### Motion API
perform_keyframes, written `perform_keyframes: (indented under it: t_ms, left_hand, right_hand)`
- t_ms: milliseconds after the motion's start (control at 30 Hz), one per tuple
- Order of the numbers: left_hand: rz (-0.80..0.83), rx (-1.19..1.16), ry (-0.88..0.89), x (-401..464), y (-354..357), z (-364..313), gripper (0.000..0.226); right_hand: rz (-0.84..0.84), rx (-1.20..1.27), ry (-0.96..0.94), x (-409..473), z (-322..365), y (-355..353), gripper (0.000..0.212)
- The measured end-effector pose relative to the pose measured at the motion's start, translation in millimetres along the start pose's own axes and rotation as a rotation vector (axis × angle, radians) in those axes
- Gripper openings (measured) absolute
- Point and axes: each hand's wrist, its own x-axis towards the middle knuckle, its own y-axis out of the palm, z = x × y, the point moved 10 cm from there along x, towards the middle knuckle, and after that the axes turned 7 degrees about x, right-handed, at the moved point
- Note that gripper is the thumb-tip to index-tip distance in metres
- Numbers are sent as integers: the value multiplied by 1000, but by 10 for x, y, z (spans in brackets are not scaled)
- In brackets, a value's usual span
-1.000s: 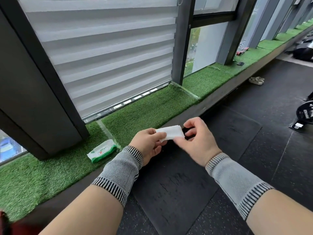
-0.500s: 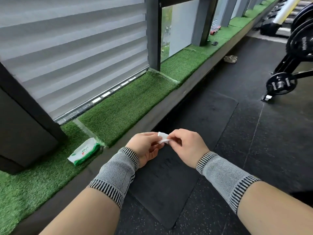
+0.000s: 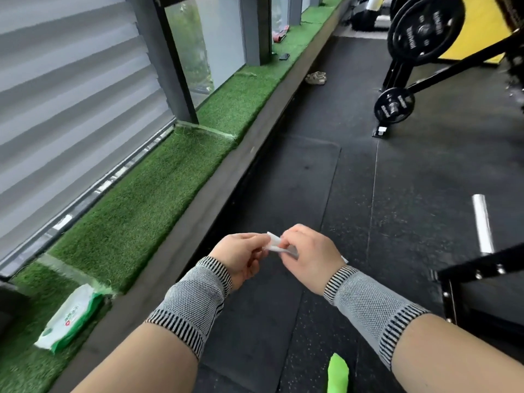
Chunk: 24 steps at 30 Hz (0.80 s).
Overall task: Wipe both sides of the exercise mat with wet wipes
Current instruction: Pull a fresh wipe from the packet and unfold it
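Evidently a wet wipe (image 3: 276,245) is pinched between the fingers of the left hand (image 3: 241,255) and right hand (image 3: 307,255), being readied; below them, the exercise mat (image 3: 295,177) is not yet wiped.

The wet wipe (image 3: 276,245) is white. Left of it, the turf ledge (image 3: 147,194) is green, and the wipes pack (image 3: 69,319) on that ledge is white with green edges. Below the wipe, the exercise mat (image 3: 283,199) is black; both wrist sleeves (image 3: 195,299) are grey mesh with black-and-white striped bands.
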Motion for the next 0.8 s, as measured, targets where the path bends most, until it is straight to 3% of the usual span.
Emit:
perform_keyframes:
  t_ms: [200, 333, 567, 800]
  left_hand:
    - [-181, -79, -28, 690, 386, -369, 4]
    - [-253, -134, -11, 1070, 839, -671, 7]
    - [-59, -13, 133, 1768, 1842, -1350, 26]
    - [-56, 77, 220, 2808, 2325, -1965, 13]
  right_hand:
    - [-25, 76, 202, 497, -1146, -503, 7]
    - [10, 110, 234, 849, -1741, -907, 11]
    - [79, 477, 375, 1411, -2462, -1236, 8]
    - [92, 462, 415, 2187, -3330, -1472, 14]
